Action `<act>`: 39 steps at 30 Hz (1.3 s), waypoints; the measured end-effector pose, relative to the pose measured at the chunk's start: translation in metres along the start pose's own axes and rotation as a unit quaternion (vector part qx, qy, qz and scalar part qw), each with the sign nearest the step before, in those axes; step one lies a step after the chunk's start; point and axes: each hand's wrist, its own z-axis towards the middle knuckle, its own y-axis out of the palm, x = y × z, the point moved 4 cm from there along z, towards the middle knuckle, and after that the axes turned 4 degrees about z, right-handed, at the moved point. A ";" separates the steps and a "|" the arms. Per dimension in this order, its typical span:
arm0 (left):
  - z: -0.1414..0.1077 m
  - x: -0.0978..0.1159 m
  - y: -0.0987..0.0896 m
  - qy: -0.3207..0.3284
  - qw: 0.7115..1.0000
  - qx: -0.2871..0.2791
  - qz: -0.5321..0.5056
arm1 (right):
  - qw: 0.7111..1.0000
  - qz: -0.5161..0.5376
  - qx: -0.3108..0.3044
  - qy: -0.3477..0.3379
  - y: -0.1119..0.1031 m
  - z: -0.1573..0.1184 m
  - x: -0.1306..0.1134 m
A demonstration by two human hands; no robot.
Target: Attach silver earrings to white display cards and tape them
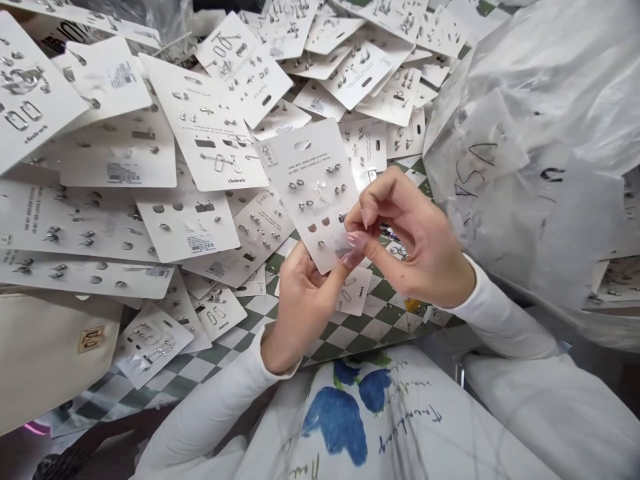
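Two of my hands meet at the lower part of one white card (313, 190) that carries several pairs of small silver earrings. My left hand (306, 303) grips its near end between thumb and fingers, holding it raised and slanted, earrings toward me. My right hand (413, 243) has thumb and forefinger drawn close together at the card's right edge; I cannot tell whether anything tiny is pinched between them. Just below the hands, a smaller card (354, 297) lies on the desk (350, 337), which has a green and white checked top. Beyond and to the left, many more earring cards (345, 77) overlap in an untidy heap. A cream bag (45, 360) with a gold clasp (91, 339) sits at the left, and a large clear plastic bag (540, 220) with dark marker writing stands at the right. Blue flowers (337, 423) show on the white cloth over my lap.
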 end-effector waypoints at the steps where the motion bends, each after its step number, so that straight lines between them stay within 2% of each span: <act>1: -0.001 0.002 0.000 0.007 1.000 0.002 0.006 | 1.000 -0.008 -0.002 -0.004 0.001 0.000 0.000; 9: -0.005 0.002 0.003 0.033 0.993 -0.049 -0.105 | 0.995 -0.073 -0.008 -0.070 0.005 -0.001 0.000; 14: -0.007 0.002 0.004 0.029 0.989 -0.052 -0.133 | 0.990 -0.086 -0.007 -0.108 0.008 -0.001 0.000; 20: -0.007 0.001 0.004 0.043 0.997 -0.006 -0.064 | 0.990 -0.082 -0.004 -0.117 0.009 0.000 -0.001; 26: -0.006 0.001 0.001 0.070 0.995 0.056 0.040 | 0.978 -0.148 0.004 -0.147 0.011 -0.002 -0.002; 30: -0.008 0.004 0.003 0.102 0.990 0.070 0.061 | 0.944 -0.248 0.022 -0.215 0.019 -0.006 -0.003; 33: -0.010 0.004 0.002 0.123 0.983 0.097 0.092 | 0.891 -0.377 0.047 -0.248 0.029 -0.009 -0.001; 36: -0.011 0.004 0.002 0.154 0.978 0.101 0.097 | 0.831 -0.478 0.102 -0.267 0.037 -0.013 -0.001; 39: -0.010 0.002 0.004 0.159 0.982 0.084 0.064 | 0.800 -0.521 0.144 -0.261 0.040 -0.017 -0.001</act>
